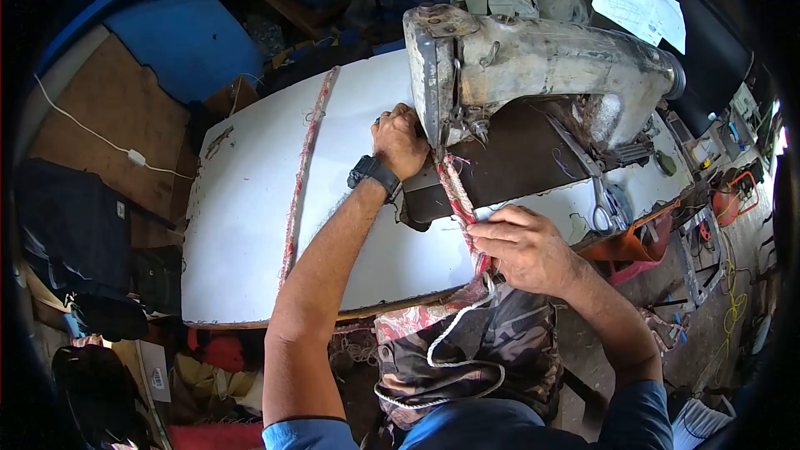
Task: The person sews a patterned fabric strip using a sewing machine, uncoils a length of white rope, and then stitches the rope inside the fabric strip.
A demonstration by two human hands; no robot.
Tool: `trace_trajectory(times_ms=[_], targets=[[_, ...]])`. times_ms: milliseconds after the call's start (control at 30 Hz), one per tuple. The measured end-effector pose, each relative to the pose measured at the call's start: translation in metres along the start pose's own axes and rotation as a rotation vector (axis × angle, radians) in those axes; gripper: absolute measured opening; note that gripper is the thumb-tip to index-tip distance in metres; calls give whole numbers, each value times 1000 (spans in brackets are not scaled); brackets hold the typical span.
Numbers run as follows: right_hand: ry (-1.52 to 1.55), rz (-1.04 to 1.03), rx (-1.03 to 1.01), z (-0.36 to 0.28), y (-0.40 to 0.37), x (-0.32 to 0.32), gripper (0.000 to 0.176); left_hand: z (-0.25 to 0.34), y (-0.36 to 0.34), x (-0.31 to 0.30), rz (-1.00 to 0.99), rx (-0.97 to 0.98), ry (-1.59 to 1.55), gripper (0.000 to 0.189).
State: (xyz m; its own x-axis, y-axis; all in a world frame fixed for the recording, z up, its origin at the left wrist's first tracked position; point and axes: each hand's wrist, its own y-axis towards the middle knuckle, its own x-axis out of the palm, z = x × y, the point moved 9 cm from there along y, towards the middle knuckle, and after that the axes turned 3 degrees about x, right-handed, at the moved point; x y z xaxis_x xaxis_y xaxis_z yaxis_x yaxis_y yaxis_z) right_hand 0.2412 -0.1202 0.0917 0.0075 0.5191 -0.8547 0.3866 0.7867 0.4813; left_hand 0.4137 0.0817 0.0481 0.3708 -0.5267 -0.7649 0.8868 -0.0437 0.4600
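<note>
A worn sewing machine [550, 58] stands on the white tabletop. Under its needle end lies a red and white fabric strip [457, 192], which runs down toward the table's front edge. My right hand [525, 248] pinches this strip near that edge. Beyond the strip, close beside the machine head, my left hand [400, 142] has its fingers curled; whatever they hold, if anything, is hidden. From the strip's lower end a white cord [450, 329] trails over my lap. A second long red and white strip [302, 171] lies across the table at the left.
Scissors [602, 200] lie right of the machine bed. The white table [242, 225] has a chipped edge. Dark cloth [71, 221] and a brown board [117, 125] are at the left. A paper sheet [642, 12] sits behind the machine.
</note>
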Motion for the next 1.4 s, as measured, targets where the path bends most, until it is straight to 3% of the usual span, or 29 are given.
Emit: trace_trajectory(times_ms=[467, 667, 767, 1000, 1200, 1333, 1400], targets=[[62, 34, 61, 26, 22, 3, 26, -12, 23, 5, 50, 73, 57, 33], [-15, 19, 54, 32, 32, 12, 24, -25, 38, 11, 20, 57, 79, 39], [-48, -9, 59, 36, 36, 15, 23, -28, 42, 8, 28, 19, 152, 36], [-97, -76, 121, 49, 46, 30, 26, -41, 59, 2, 126, -21, 70, 10], [-284, -125, 125, 41, 54, 34, 29, -46, 63, 1, 182, -94, 116, 9], [-281, -99, 153, 44, 56, 34, 26, -73, 62, 6, 211, -84, -112, 35], [-339, -29, 148, 38, 47, 27, 29, -43, 29, -34, 200, -56, -267, 41]])
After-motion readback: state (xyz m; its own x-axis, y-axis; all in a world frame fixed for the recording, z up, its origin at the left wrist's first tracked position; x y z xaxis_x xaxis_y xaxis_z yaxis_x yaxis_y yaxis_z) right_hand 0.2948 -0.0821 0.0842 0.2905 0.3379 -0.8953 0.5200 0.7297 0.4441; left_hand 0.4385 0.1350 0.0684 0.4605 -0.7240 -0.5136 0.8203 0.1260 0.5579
